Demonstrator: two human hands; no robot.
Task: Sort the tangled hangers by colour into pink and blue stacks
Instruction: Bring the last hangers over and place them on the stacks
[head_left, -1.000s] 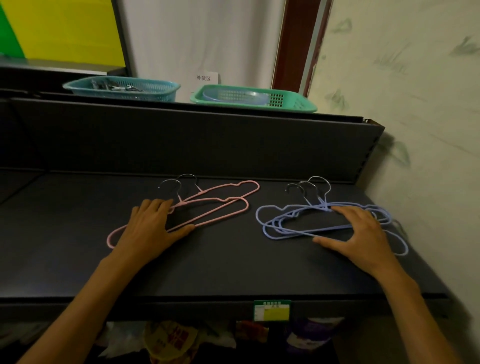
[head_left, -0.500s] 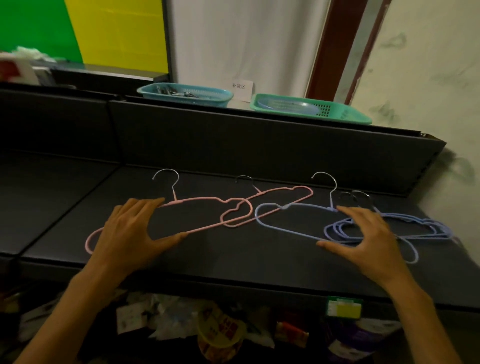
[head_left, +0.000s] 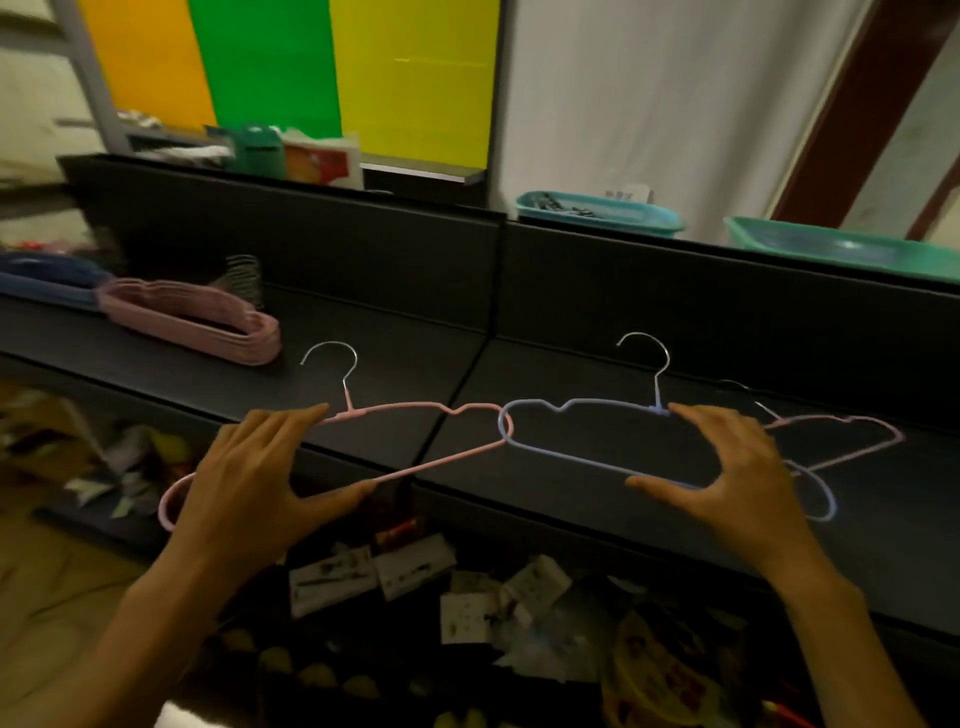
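Pink hanger (head_left: 415, 410) in my left hand (head_left: 249, 483), mid-frame left, fingers on its top bar and thumb under the lower one, grasping it above the dark shelf (head_left: 597, 364). Its right end is hooked through the left end of the blue hanger (head_left: 576, 410), and that one sits in my right hand (head_left: 737, 467), fingers at the neck by the hook, thumb on the bottom wire, so both grips are closed on wire. Another pink hanger (head_left: 857, 426) lies on the shelf at the right edge, behind my right hand. Upper left, a pink stack (head_left: 208, 322) rests on the shelf, with a blurry blue stack (head_left: 47, 280) just beyond it
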